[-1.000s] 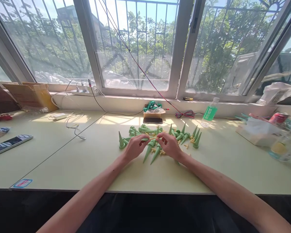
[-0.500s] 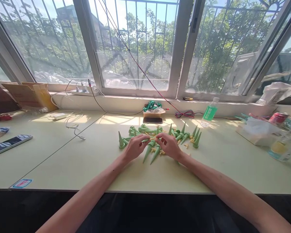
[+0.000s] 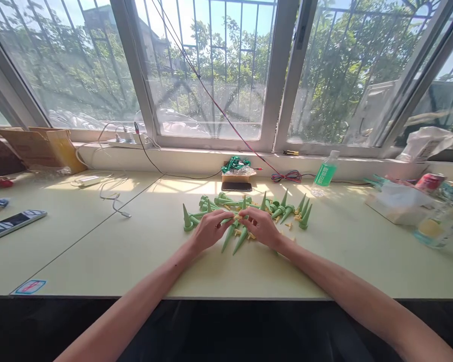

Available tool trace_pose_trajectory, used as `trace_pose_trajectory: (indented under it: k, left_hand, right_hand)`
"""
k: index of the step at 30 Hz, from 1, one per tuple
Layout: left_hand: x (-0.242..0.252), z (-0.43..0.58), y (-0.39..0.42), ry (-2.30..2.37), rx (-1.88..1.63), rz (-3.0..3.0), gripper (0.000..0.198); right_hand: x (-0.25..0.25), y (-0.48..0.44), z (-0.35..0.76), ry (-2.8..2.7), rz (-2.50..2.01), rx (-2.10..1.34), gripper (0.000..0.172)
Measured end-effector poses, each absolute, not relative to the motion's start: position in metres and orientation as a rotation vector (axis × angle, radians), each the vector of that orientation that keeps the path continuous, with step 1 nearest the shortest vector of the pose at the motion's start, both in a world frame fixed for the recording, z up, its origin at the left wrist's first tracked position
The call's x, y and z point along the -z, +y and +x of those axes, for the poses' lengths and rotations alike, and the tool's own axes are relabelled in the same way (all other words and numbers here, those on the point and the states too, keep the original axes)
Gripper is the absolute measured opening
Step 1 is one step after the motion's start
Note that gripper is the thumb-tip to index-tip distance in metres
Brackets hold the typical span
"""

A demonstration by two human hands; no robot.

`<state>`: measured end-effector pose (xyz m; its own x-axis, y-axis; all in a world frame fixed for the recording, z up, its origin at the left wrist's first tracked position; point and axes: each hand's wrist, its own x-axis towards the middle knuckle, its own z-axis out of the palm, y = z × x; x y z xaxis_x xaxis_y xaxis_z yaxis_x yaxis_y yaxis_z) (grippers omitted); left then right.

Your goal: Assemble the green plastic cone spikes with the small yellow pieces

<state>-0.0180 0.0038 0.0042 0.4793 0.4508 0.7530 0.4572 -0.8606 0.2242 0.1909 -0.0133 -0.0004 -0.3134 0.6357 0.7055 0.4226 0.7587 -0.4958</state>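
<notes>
My left hand [image 3: 211, 227] and my right hand [image 3: 262, 227] meet over the pile, fingertips pinched together. Between them is a small yellow plastic valve [image 3: 237, 217], mostly covered by the fingers. A bit of green shows at the left fingers; whether it is held or lies behind, I cannot tell. Around the hands lie several green plant watering spikes [image 3: 241, 241], pointed cones with wide collars. One spike [image 3: 187, 219] stands on its collar left of my left hand, and another [image 3: 305, 217] stands to the right. Loose yellow T-shaped valves [image 3: 289, 225] are scattered among them.
Behind the pile are a black phone [image 3: 236, 186] and a small box [image 3: 238, 177] with green ties. A bottle [image 3: 325, 173] with a green label and bundled wires [image 3: 287, 176] stand near the sill. A tissue box [image 3: 398, 203] is at right, a white cable [image 3: 117, 203] at left.
The fingertips have drawn slightly closer around the yellow valve, and less green shows at the left hand. The view has shifted a little; the pile looks unchanged.
</notes>
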Motion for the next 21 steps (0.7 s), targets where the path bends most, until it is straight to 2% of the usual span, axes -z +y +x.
trace_pose_trajectory:
  k: [21]
  left_hand:
    - [-0.0058, -0.0162, -0.0002, -0.807, 1.351, -2.664, 0.016]
  right_hand:
    - [0.0002, -0.0136, 0.1913, -1.963, -0.823, -0.267, 0.013]
